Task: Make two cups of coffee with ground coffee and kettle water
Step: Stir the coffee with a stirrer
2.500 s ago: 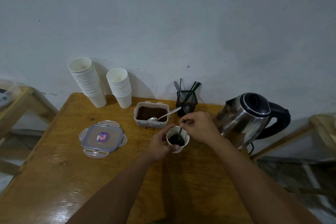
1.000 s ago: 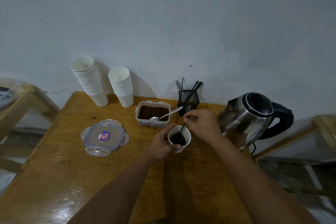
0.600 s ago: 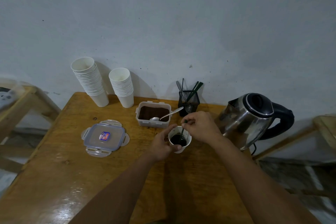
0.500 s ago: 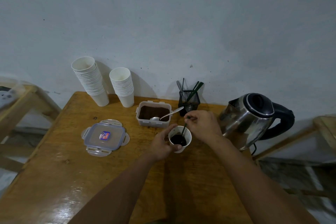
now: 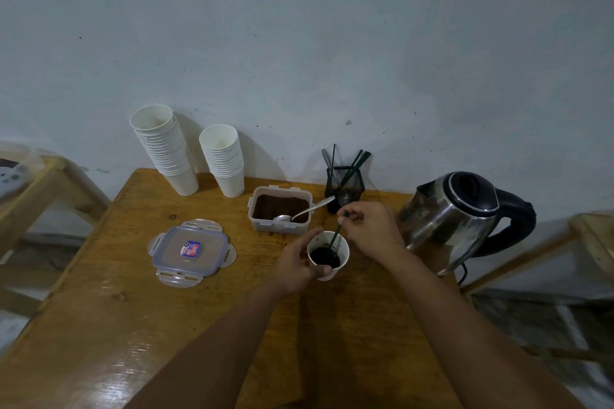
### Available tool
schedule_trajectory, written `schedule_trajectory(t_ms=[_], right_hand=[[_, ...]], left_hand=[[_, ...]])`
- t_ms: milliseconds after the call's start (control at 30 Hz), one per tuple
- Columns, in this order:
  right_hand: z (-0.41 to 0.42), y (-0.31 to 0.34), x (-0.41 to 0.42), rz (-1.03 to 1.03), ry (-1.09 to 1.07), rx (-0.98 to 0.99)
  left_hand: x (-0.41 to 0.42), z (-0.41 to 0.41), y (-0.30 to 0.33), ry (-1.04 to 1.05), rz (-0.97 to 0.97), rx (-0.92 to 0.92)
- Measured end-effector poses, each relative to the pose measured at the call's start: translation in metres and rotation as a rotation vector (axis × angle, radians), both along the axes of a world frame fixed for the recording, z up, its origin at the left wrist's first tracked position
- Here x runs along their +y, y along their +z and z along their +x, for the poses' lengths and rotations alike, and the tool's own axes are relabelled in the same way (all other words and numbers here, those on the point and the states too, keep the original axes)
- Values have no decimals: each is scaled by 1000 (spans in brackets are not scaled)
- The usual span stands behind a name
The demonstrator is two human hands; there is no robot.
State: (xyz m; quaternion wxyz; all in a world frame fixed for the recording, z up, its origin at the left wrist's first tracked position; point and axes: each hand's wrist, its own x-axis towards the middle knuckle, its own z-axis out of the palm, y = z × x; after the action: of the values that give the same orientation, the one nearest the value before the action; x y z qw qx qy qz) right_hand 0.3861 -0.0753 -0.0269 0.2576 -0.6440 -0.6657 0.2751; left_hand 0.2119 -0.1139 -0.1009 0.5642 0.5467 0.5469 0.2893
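A white paper cup (image 5: 342,247) holding dark coffee stands on the wooden table (image 5: 139,325). My left hand (image 5: 295,262) grips the cup's left side. My right hand (image 5: 372,229) pinches a thin dark green stirrer (image 5: 335,236) whose lower end dips into the coffee. Behind the cup sits an open plastic container of ground coffee (image 5: 280,207) with a metal spoon (image 5: 304,212) resting in it. A steel kettle with a black lid and handle (image 5: 461,216) stands at the right.
Two stacks of white paper cups (image 5: 166,149) (image 5: 224,161) stand at the back left by the wall. The container's lid (image 5: 190,251) lies flat on the left. A black mesh holder with stirrers (image 5: 344,186) is behind my right hand. Wooden furniture flanks the table.
My right hand has moved the stirrer around inside the cup, shifting slightly back and forth. My left hand has stayed on the cup. The view drifted a little.
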Motion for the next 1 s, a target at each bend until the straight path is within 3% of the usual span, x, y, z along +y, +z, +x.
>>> schedule_trajectory(t_ms=[300, 633, 1000], right_hand=[[1, -9, -1, -1, -87, 59], [1, -17, -2, -39, -40, -10], [6, -29, -10, -236, -13, -40]], left_hand=[[0, 0, 1, -10, 11, 5], [0, 0, 0, -14, 27, 18], [-2, -1, 0, -7, 66, 8]])
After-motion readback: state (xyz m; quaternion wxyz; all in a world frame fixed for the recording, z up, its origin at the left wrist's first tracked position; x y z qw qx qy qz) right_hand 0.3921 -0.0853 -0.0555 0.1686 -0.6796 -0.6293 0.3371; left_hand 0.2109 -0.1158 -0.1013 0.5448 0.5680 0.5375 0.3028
